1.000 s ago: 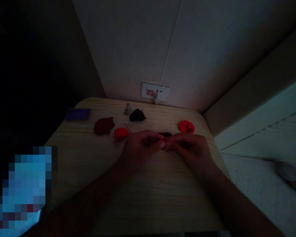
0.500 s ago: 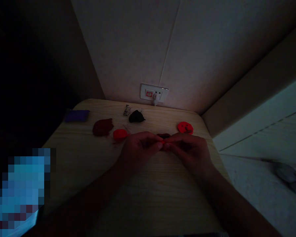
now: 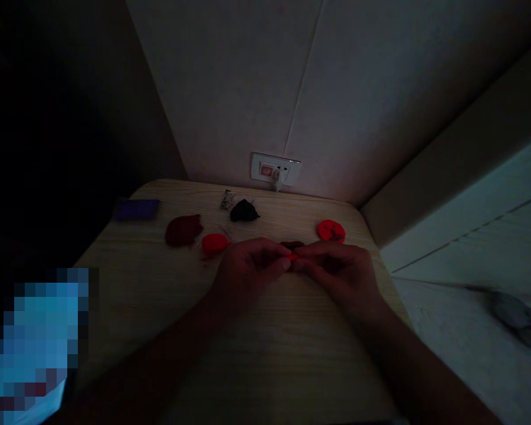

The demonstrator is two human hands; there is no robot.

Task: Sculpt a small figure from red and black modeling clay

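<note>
Between my fingertips is a small piece of red modelling clay (image 3: pixel 294 257). My left hand (image 3: pixel 252 268) pinches it from the left, and my right hand (image 3: pixel 343 271) pinches it from the right. Just behind the fingers lies a dark brown clay piece (image 3: pixel 292 244), partly hidden by them. A flat red clay disc (image 3: pixel 331 231) with dark marks rests beyond my right hand. Left of my left hand sit a red clay lump (image 3: pixel 215 243) and a flattened dark red-brown clay lump (image 3: pixel 183 230). A black clay lump (image 3: pixel 244 211) is farther back.
The wooden tabletop (image 3: pixel 265 366) meets a wall with a socket and plug (image 3: pixel 277 171). A purple packet (image 3: pixel 137 209) lies at the back left, and a scrap of printed wrapper (image 3: pixel 226 199) by the black lump. A lit, pixelated screen (image 3: pixel 39 336) is at lower left.
Both hands stay almost in place, still pinching the red clay; slightly more of it shows between the fingertips. The whole view has shifted very slightly.
</note>
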